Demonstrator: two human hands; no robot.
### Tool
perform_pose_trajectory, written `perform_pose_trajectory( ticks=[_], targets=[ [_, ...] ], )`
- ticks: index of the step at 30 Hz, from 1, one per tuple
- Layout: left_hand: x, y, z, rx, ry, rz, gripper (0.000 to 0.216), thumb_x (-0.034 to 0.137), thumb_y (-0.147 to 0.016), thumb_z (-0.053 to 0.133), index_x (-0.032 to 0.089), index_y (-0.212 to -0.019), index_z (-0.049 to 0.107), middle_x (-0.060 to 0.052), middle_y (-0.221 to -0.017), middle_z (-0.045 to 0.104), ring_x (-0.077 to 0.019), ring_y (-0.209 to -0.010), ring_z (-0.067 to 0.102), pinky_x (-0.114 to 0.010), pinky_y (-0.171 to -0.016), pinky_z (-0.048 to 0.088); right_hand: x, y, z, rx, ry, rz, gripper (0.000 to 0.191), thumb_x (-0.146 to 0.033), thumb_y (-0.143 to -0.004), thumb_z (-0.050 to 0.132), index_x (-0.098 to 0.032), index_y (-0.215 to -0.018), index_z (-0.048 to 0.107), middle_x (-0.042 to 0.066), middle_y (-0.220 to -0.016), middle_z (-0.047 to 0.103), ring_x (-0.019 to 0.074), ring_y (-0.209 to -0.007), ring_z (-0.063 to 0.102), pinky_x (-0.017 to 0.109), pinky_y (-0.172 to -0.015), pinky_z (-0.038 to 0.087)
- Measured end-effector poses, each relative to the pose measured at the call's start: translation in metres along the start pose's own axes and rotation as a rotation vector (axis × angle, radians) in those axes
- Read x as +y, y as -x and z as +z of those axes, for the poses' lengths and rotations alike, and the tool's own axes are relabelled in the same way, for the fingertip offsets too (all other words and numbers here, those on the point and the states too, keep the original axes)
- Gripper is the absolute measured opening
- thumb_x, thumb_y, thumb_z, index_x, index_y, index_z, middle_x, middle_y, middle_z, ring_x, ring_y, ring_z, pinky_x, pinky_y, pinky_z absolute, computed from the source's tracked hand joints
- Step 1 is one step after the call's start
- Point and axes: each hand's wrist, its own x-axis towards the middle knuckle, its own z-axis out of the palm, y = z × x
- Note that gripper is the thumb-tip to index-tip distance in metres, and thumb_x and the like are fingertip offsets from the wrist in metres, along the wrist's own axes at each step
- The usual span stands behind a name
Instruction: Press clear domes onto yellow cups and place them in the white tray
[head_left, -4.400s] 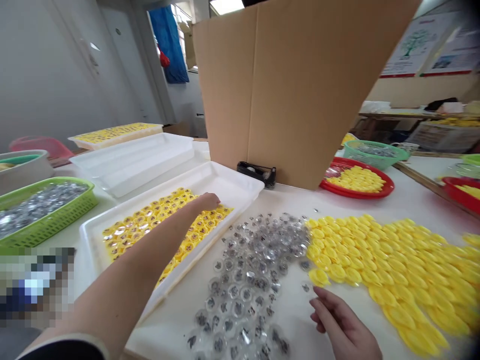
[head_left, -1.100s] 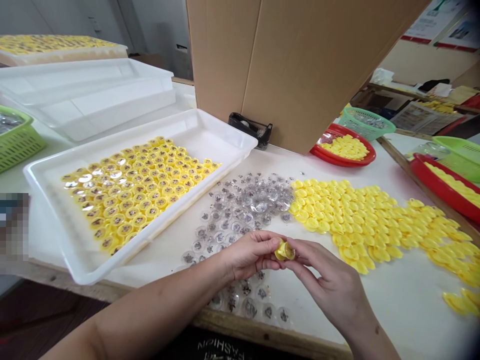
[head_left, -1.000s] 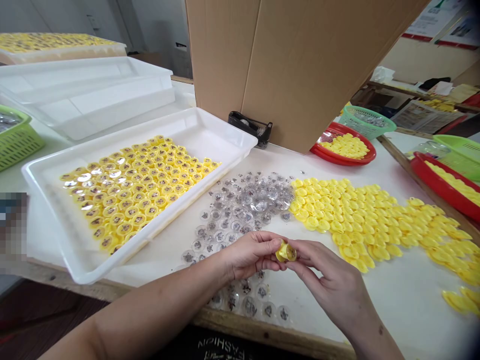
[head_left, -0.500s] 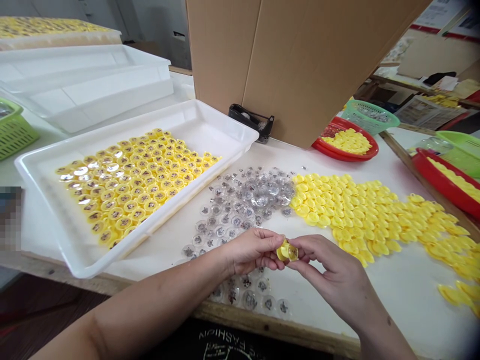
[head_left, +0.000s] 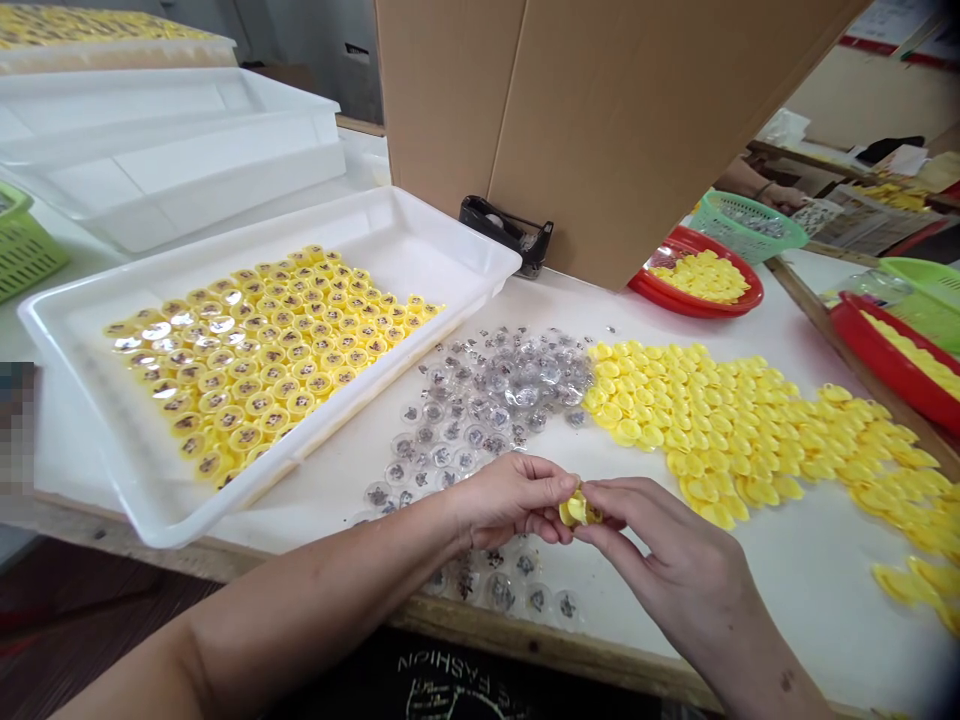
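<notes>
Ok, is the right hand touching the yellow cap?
Touching. The head view shows the right hand pinching the yellow cap between its fingertips.

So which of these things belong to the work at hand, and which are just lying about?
In use:
left hand, right hand, the yellow plastic cap pinched between them, loose clear domes, loose yellow caps, white tray of filled caps

Lying about:
tape dispenser, cardboard sheet, stacked white trays
</notes>
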Motion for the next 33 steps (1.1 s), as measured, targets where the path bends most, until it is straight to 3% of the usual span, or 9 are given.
perform_pose_trajectory(
  ticks=[5,8,13,18,21,24,29,33],
  targets=[
    [-0.003,-0.002,-0.001,0.026,-0.104,0.024,0.049,0.053,-0.062,0.075,0.007,-0.077,0.066,-0.003,-0.061,0.061,-0.0080,-0.051,0.056,-0.020,-0.053,0.044,0.004,0.005,0.010,-0.004,0.003,0.005,0.017,-0.019,-0.087,0.056,-0.025,-0.102,0.059,0.003,-0.093,0.066,0.0164,-0.084,0.065,0.027,-0.073,0.055],
    [-0.003,-0.001,0.003,0.067,-0.141,0.053,0.057,0.063,-0.067,0.065,0.007,-0.080,0.064,-0.005,-0.064,0.062,-0.0107,-0.056,0.058,-0.021,-0.054,0.043,0.005,0.006,0.019,0.073,0.041,0.020,0.018,-0.016,-0.087,0.055,-0.022,-0.104,0.058,0.005,-0.092,0.064,0.0161,-0.083,0.064,0.028,-0.073,0.054],
    [0.003,0.005,0.011,0.108,-0.369,0.169,0.045,0.047,-0.066,0.074,0.012,-0.085,0.055,-0.003,-0.071,0.062,-0.0109,-0.061,0.057,-0.024,-0.061,0.045,0.002,0.007,0.025,0.230,0.058,0.122,0.013,-0.022,-0.086,0.056,-0.021,-0.099,0.059,0.004,-0.084,0.062,0.0149,-0.069,0.061,0.028,-0.063,0.053],
    [0.005,0.007,0.009,0.121,-0.605,0.305,0.029,0.039,-0.077,0.066,0.014,-0.091,0.063,-0.004,-0.081,0.061,-0.0133,-0.072,0.056,-0.024,-0.067,0.043,0.010,0.015,0.023,0.202,-0.187,0.349,0.032,-0.035,-0.080,0.065,-0.023,-0.109,0.058,0.006,-0.096,0.061,0.0165,-0.073,0.061,0.031,-0.064,0.055],
    [0.004,0.006,0.007,0.139,-0.719,0.398,0.023,0.031,-0.078,0.065,0.015,-0.094,0.066,-0.006,-0.092,0.064,-0.0172,-0.084,0.058,-0.025,-0.073,0.042,0.017,0.020,0.027,0.163,-0.443,0.451,0.027,-0.035,-0.083,0.062,-0.023,-0.107,0.059,0.006,-0.099,0.063,0.0181,-0.082,0.064,0.032,-0.071,0.056],
    [0.003,0.008,0.008,0.177,-0.818,0.401,0.019,0.026,-0.079,0.062,0.014,-0.094,0.065,-0.006,-0.088,0.066,-0.0177,-0.081,0.058,-0.025,-0.070,0.042,0.019,0.022,0.035,0.141,-0.616,0.502,0.020,-0.033,-0.084,0.061,-0.021,-0.101,0.060,0.005,-0.094,0.067,0.0185,-0.084,0.065,0.031,-0.074,0.056],
    [0.007,0.013,0.014,0.291,-1.087,0.446,0.015,0.023,-0.080,0.059,0.014,-0.090,0.064,-0.003,-0.075,0.062,-0.0150,-0.070,0.054,-0.024,-0.064,0.038,0.014,0.018,0.045,0.200,-0.702,0.510,0.017,-0.032,-0.085,0.060,-0.020,-0.096,0.059,0.003,-0.083,0.065,0.0153,-0.073,0.062,0.028,-0.066,0.055],
    [0.010,0.010,0.011,0.278,-1.074,0.445,0.013,0.024,-0.080,0.059,0.015,-0.086,0.065,-0.004,-0.079,0.062,-0.0156,-0.075,0.054,-0.025,-0.067,0.038,0.016,0.015,0.047,0.219,-0.749,0.521,0.016,-0.033,-0.082,0.062,-0.020,-0.092,0.062,0.001,-0.078,0.064,0.0143,-0.068,0.062,0.025,-0.064,0.054]
  ],
)
